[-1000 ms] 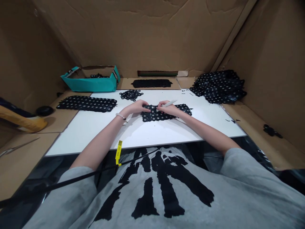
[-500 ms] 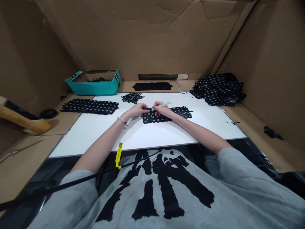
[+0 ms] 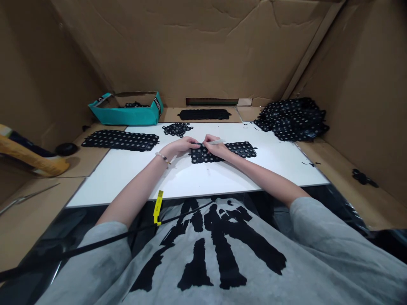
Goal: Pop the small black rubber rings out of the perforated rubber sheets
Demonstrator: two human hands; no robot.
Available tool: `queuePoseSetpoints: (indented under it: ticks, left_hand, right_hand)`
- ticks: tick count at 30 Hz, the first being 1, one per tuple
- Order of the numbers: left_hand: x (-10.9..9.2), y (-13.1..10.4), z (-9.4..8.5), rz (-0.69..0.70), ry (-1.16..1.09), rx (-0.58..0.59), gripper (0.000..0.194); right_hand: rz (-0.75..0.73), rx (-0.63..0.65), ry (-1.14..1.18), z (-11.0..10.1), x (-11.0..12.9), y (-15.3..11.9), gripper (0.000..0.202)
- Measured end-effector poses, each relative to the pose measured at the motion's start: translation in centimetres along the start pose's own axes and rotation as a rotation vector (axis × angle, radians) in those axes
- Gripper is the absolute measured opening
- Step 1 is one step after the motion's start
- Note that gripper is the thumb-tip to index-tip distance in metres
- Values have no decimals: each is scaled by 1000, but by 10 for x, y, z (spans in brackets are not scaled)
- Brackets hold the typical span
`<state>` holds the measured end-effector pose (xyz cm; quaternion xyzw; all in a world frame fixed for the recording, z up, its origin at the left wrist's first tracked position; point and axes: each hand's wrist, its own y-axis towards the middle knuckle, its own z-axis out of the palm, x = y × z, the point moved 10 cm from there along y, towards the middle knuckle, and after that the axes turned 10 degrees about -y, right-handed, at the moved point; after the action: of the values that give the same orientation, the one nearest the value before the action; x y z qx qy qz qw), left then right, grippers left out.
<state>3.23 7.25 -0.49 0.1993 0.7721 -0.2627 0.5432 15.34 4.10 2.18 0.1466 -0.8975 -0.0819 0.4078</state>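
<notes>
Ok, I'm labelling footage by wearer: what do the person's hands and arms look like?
The left hand and right hand are ungloved. A bracelet of pale beads with a dangling gold-coloured charm circles the left wrist; the right shows none. Both sleeves are short, mottled grey. A black cable, bearing a yellow tag, crosses the left one.

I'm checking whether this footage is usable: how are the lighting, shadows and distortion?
Head view: white board bright, cardboard walls dimmer; soft shadow beside the left hand; wide-angle stretching towards the edges; yellow tag's print too small to read.
</notes>
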Motion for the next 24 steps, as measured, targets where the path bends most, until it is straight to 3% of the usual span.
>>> queuePoseSetpoints:
  ticks: [6, 11, 16, 24]
  left_hand:
    - [-13, -1, -3, 63, 198, -57, 40]
    - [-21, -2, -3, 159, 280, -77, 44]
    - [-12, -2, -3, 71, 398, -59, 39]
    - [-7, -3, -5, 10, 323, -82, 36]
  right_hand:
    - [20, 19, -7, 1, -4, 1, 14]
    - [122, 73, 156, 6, -17, 1, 16]
    - [176, 90, 295, 7, -22, 4, 18]
    - [189, 146, 308, 9, -21, 2, 19]
